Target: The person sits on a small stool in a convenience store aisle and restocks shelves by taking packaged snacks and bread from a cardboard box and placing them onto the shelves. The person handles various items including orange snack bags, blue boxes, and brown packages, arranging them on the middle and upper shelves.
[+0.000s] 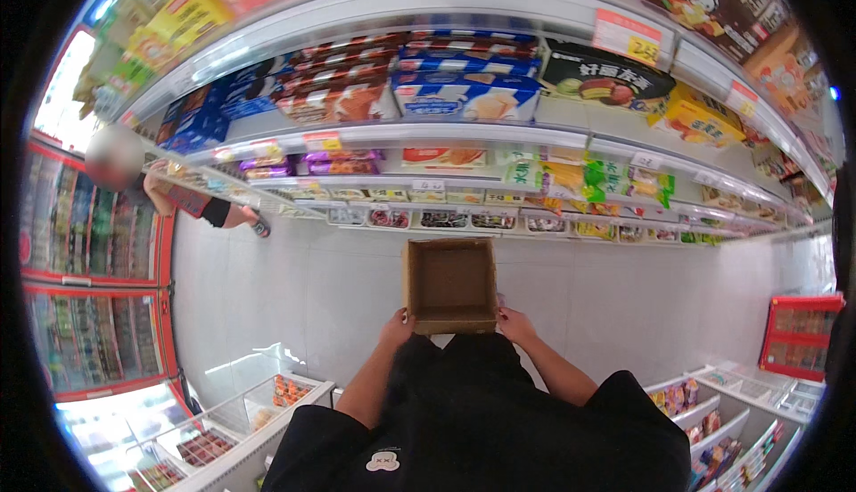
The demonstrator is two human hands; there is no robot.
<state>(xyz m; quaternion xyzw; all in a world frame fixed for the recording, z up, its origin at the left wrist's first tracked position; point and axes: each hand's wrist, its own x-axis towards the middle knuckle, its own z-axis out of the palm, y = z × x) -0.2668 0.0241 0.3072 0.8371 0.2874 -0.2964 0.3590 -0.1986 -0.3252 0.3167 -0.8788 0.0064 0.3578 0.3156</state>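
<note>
An open-topped cardboard box [449, 279] is held in front of my body, its bare brown inside facing up at me. My left hand [399, 326] grips the box's near left corner. On the opposite side, my right hand [515, 325] holds the near right corner. Ahead of the box stand store shelves with blue-and-white wafer boxes [467, 97], brown snack boxes [341, 94] and a dark cake box [602, 72]. Below them lie purple snack packs [342, 160] and green-and-clear bags [588, 178].
A person [194, 201] stands at the left end of the shelves, near red-framed drinks coolers [93, 218]. White display bins [234, 438] with packaged goods are behind me on the left; more bins [729, 425] stand on the right. A red rack [799, 337] is at far right.
</note>
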